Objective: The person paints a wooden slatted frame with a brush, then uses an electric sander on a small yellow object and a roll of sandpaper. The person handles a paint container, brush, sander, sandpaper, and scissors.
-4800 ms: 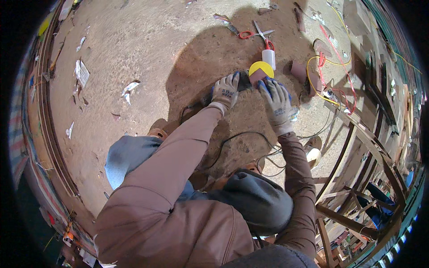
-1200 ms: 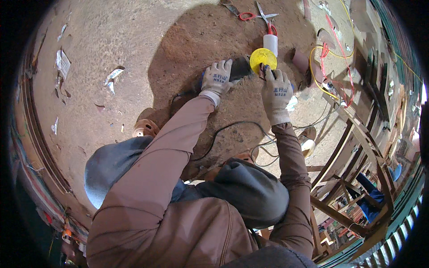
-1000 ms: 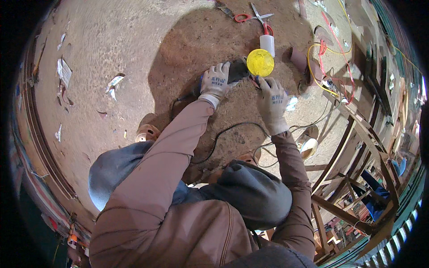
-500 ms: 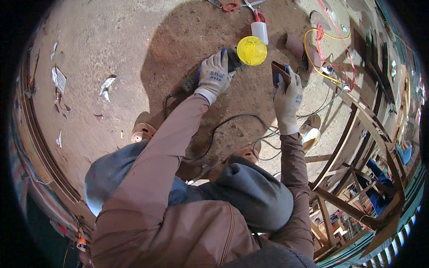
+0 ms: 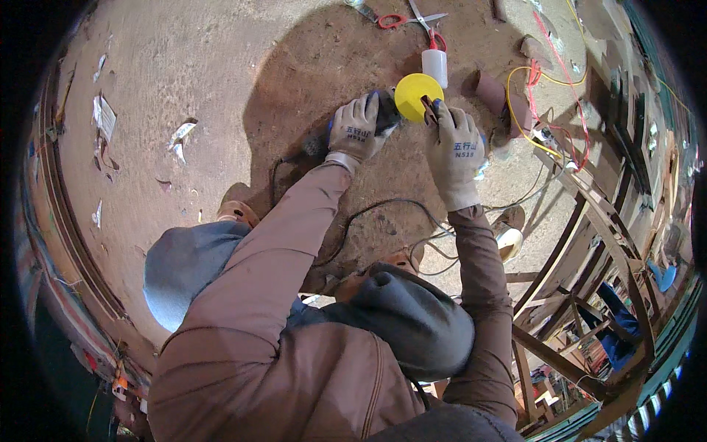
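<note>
My left hand (image 5: 359,131), in a pale work glove, is wrapped round a dark corded power tool (image 5: 386,112). At the tool's end a round yellow pad (image 5: 410,94) faces up. My right hand (image 5: 456,156), gloved alike, pinches a small dark brown sheet (image 5: 428,110) that looks like sandpaper. The sheet overlaps the lower right part of the pad; whether it touches the pad I cannot tell. Beyond the pad lies a white squeeze bottle (image 5: 434,68) with a red nozzle. Red-handled scissors (image 5: 393,21) rest past the bottle.
A brown roll (image 5: 491,93) lies right of the pad, near yellow and red cords (image 5: 535,72). A black cable (image 5: 383,200) loops in front of my feet. Wooden framing (image 5: 563,342) stands at the right. Paper scraps (image 5: 179,140) litter the ground on the left.
My right hand has moved left with the brown sheet, from beside the yellow pad to over its lower right part. My left hand still grips the tool.
</note>
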